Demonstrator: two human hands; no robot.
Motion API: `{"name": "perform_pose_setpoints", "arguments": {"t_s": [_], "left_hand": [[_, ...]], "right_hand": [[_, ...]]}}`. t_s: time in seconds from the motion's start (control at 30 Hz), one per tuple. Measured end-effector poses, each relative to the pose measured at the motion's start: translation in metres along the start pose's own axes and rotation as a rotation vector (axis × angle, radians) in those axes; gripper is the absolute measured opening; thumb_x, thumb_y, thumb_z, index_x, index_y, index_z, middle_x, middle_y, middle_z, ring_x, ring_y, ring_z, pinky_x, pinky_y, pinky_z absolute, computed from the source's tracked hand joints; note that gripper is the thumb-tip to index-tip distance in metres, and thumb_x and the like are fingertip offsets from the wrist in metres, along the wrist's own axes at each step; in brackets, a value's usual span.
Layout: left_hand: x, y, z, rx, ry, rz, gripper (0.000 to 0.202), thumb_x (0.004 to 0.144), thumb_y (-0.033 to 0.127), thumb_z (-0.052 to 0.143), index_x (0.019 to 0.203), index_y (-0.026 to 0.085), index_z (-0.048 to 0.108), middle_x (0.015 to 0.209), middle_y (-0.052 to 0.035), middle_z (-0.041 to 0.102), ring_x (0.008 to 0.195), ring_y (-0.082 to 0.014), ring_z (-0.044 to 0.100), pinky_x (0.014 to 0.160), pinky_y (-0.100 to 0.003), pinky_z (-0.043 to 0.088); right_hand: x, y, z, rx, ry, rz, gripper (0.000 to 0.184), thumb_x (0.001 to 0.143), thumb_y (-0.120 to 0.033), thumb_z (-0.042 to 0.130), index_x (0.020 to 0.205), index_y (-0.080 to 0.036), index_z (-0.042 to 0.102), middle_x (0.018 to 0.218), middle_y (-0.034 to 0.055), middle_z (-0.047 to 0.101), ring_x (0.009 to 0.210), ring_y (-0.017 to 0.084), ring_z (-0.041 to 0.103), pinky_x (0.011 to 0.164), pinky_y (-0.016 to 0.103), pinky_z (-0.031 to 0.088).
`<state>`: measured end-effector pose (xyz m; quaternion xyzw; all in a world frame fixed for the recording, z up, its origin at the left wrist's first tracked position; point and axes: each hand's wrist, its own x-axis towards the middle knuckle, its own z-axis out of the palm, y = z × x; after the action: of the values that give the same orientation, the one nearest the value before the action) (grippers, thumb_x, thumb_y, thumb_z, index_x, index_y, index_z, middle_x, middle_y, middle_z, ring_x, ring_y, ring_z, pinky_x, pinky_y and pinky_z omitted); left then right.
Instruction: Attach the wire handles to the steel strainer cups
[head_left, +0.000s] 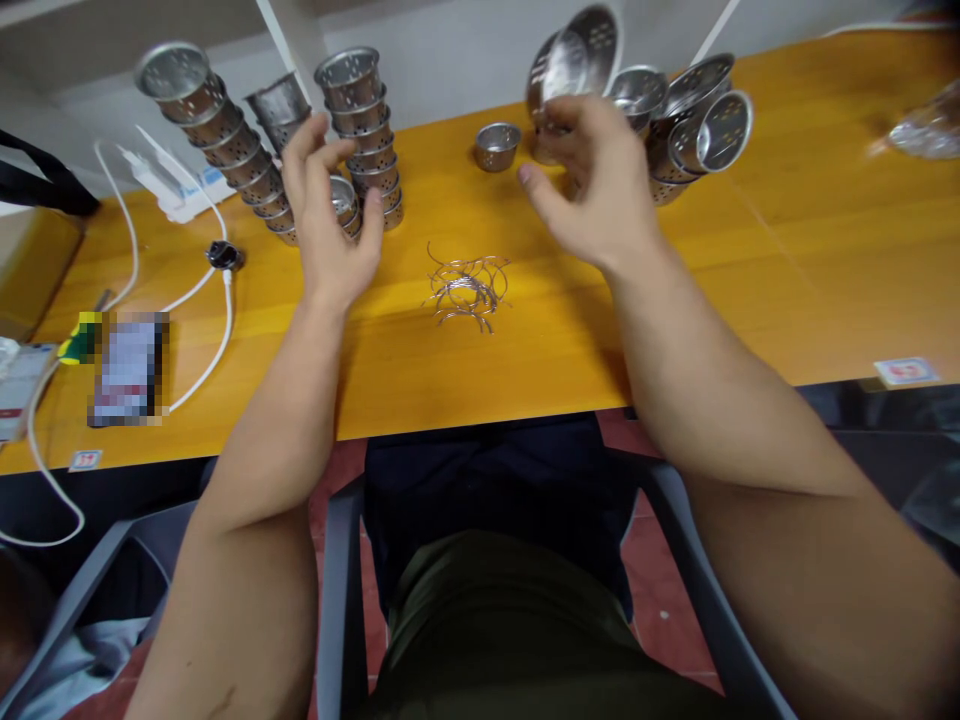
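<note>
Since L hand [330, 235] is spread wide by the straight cup stack [360, 115] w/ no visible hold, and R hand [604, 195] is half-curled by the tilted cups [600, 45], contact unclear (can't tell), best go gently: pinch rims evenly, esp. near the leaning stack [229, 145]. Small cup [497, 150] sits btwn hands, wire bundle [466, 284] nearer the body; keep wrists clear.

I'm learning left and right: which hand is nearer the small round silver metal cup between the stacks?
The right hand: it's just right of the small round silver metal cup. The left hand is farther away, to the cup's left.
</note>
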<state>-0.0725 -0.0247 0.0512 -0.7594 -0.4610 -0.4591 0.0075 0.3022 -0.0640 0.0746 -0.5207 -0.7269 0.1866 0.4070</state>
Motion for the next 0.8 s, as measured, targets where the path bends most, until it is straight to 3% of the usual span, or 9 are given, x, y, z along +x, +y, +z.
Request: {"name": "perform_pose_setpoints", "arguments": {"t_s": [0.1,0.17,0.23,0.33,0.4,0.47,0.63,0.8], "left_hand": [[-0.008,0.022,0.011,-0.076,-0.169,0.010,0.081,0.114,0.100,0.065,0.178,0.055,0.048,0.206,0.0023,0.047,0.201,-0.0382,0.038,0.160,-0.077,0.053],[-0.013,0.023,0.024,-0.160,-0.275,0.047,0.103,0.107,0.103,0.075,0.189,0.055,0.036,0.209,-0.0013,0.043,0.201,-0.0418,0.040,0.157,-0.073,0.058],[-0.016,0.016,0.036,-0.214,-0.349,0.091,0.119,0.102,0.104,0.082,0.194,0.051,0.029,0.210,-0.0057,0.043,0.200,-0.0460,0.041,0.161,-0.073,0.053],[-0.018,0.006,0.044,-0.230,-0.404,0.141,0.119,0.104,0.100,0.087,0.196,0.046,0.034,0.206,-0.0090,0.051,0.196,-0.0492,0.049,0.165,-0.074,0.043],[-0.019,0.004,0.045,-0.229,-0.398,0.158,0.115,0.105,0.097,0.088,0.196,0.045,0.038,0.204,-0.0091,0.055,0.193,-0.0487,0.053,0.164,-0.073,0.044],[-0.019,0.004,0.046,-0.224,-0.366,0.174,0.111,0.106,0.095,0.089,0.194,0.045,0.043,0.200,-0.0098,0.059,0.190,-0.0488,0.056,0.162,-0.072,0.047],[-0.019,-0.003,0.057,-0.259,-0.344,0.280,0.109,0.107,0.101,0.087,0.187,0.034,0.057,0.181,-0.0195,0.071,0.169,-0.0538,0.072,0.147,-0.074,0.061],[-0.019,-0.014,0.064,-0.306,-0.371,0.287,0.116,0.104,0.104,0.092,0.189,0.034,0.057,0.178,-0.0214,0.071,0.166,-0.0541,0.073,0.143,-0.071,0.063]], "right_hand": [[-0.008,-0.008,0.020,0.210,-0.074,-0.248,0.042,0.121,-0.048,0.088,0.158,-0.035,0.075,0.177,0.0142,0.074,0.169,0.040,0.072,0.154,0.058,0.056],[-0.014,-0.014,0.034,0.315,-0.204,-0.279,0.042,0.118,-0.062,0.093,0.148,-0.036,0.079,0.171,0.0135,0.077,0.162,0.043,0.076,0.150,0.062,0.059],[-0.019,-0.019,0.045,0.358,-0.318,-0.249,0.049,0.113,-0.074,0.098,0.138,-0.035,0.082,0.160,0.0143,0.081,0.155,0.045,0.078,0.143,0.064,0.066],[-0.022,-0.022,0.055,0.366,-0.394,-0.190,0.055,0.109,-0.078,0.103,0.132,-0.032,0.084,0.144,0.0140,0.082,0.132,0.042,0.083,0.116,0.058,0.078],[-0.021,-0.019,0.057,0.349,-0.393,-0.186,0.051,0.113,-0.074,0.099,0.136,-0.031,0.084,0.140,0.0133,0.081,0.115,0.036,0.083,0.099,0.051,0.078],[-0.019,-0.012,0.059,0.292,-0.366,-0.226,0.044,0.116,-0.068,0.097,0.136,-0.031,0.086,0.138,0.0130,0.079,0.109,0.034,0.080,0.093,0.048,0.075],[-0.009,0.007,0.060,0.180,-0.260,-0.455,0.030,0.114,-0.054,0.099,0.120,-0.029,0.085,0.135,0.0141,0.074,0.120,0.038,0.075,0.106,0.056,0.074],[-0.007,0.010,0.055,0.118,-0.126,-0.437,0.037,0.113,-0.061,0.103,0.115,-0.031,0.081,0.139,0.0173,0.074,0.134,0.047,0.075,0.112,0.064,0.076]]}}
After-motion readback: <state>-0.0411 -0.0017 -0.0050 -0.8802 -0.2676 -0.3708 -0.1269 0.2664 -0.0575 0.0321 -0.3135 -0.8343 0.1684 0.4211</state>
